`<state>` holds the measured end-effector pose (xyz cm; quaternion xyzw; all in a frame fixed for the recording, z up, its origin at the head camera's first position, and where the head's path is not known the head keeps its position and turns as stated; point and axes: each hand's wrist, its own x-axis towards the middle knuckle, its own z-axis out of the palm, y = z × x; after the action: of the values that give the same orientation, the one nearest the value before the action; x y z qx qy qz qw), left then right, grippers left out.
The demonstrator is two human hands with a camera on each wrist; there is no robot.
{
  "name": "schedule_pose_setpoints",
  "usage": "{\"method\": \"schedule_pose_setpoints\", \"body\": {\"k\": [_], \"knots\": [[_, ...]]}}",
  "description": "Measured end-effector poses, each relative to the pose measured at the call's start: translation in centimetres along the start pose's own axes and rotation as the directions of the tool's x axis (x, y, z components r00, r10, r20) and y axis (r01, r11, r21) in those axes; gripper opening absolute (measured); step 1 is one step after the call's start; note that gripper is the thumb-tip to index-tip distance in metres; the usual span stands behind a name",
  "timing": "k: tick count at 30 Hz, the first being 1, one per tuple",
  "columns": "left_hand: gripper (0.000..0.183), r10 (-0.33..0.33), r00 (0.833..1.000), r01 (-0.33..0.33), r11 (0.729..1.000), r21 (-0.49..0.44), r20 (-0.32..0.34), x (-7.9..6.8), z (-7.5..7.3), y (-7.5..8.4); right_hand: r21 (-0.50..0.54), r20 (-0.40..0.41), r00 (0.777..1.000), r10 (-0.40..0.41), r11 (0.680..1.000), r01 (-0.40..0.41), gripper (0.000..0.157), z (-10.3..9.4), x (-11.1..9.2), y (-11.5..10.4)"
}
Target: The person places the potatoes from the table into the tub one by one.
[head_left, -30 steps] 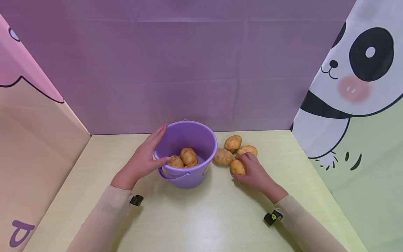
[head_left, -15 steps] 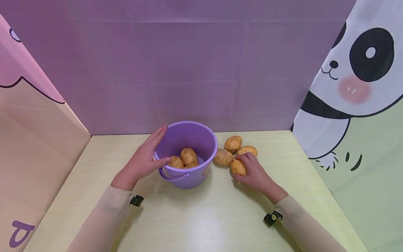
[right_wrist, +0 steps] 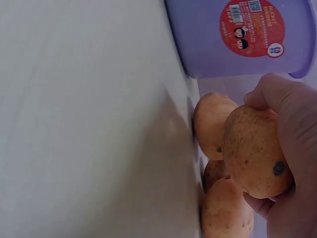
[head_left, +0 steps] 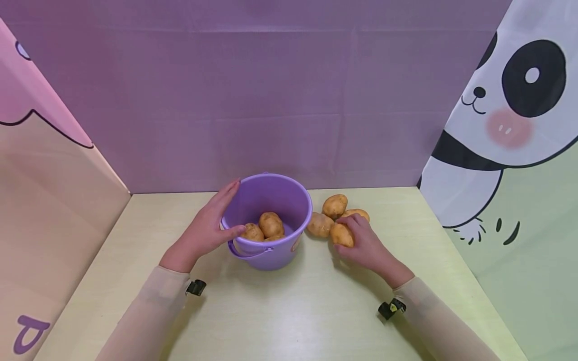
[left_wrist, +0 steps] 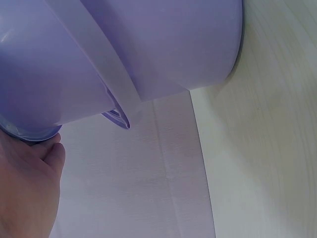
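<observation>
A purple bucket [head_left: 262, 258] stands on the table with several potatoes [head_left: 270, 224] inside. My left hand [head_left: 203, 225] rests at its left rim, fingers extended along the side and thumb reaching over the near edge. In the left wrist view that hand [left_wrist: 29, 183] touches the rim. My right hand [head_left: 368, 245] grips a potato [head_left: 341, 235] between thumb and fingers, right of the bucket. The right wrist view shows this potato [right_wrist: 257, 151], with a dark spot, held off the tabletop. Three other potatoes lie beside it, one [head_left: 356, 214] partly hidden by my fingers.
One loose potato [head_left: 320, 225] lies close to the bucket's right side, another [head_left: 335, 205] behind it. The pale table [head_left: 289, 321] meets a purple cloth backdrop [head_left: 271, 100] behind the bucket. Printed panels, one with a panda [head_left: 510, 100], flank the table.
My right hand has raised the gripped potato slightly, and it sits a little higher in the head view. The left hand and bucket have stayed in place.
</observation>
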<state>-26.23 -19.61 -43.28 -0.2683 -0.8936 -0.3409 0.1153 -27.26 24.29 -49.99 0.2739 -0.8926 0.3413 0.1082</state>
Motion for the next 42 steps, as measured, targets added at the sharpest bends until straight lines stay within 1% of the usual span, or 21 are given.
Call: {"method": "schedule_pose_setpoints", "body": {"k": [4, 16, 29, 37, 42], "knots": [[0.106, 0.004, 1.0, -0.004, 1.0, 0.003, 0.002, 0.0, 0.0, 0.0, 0.004, -0.011, 1.0, -0.022, 1.0, 0.022, 0.058, -0.3, 0.4, -0.1], [0.107, 0.013, 1.0, -0.013, 1.0, -0.007, -0.001, 0.0, -0.1, 0.0, 0.041, 0.008, 1.0, 0.024, 0.999, -0.025, 0.055, -1.4, 1.2, -1.0], [0.106, 0.01, 1.0, -0.01, 1.0, 0.0, 0.003, 0.0, -0.1, 0.1, 0.035, -0.007, 1.0, -0.016, 0.999, 0.017, 0.054, -2.9, 2.5, -1.9], [0.105, 0.003, 1.0, -0.003, 1.0, 0.003, 0.004, 0.1, -0.1, 0.1, 0.047, 0.013, 1.0, 0.021, 0.999, -0.022, 0.057, -4.1, 3.5, -2.9], [0.105, -0.001, 1.0, 0.001, 1.0, -0.003, 0.003, 0.1, -0.1, 0.1, 0.055, 0.021, 1.0, 0.017, 0.998, -0.018, 0.057, -4.7, 3.9, -3.2]]}}
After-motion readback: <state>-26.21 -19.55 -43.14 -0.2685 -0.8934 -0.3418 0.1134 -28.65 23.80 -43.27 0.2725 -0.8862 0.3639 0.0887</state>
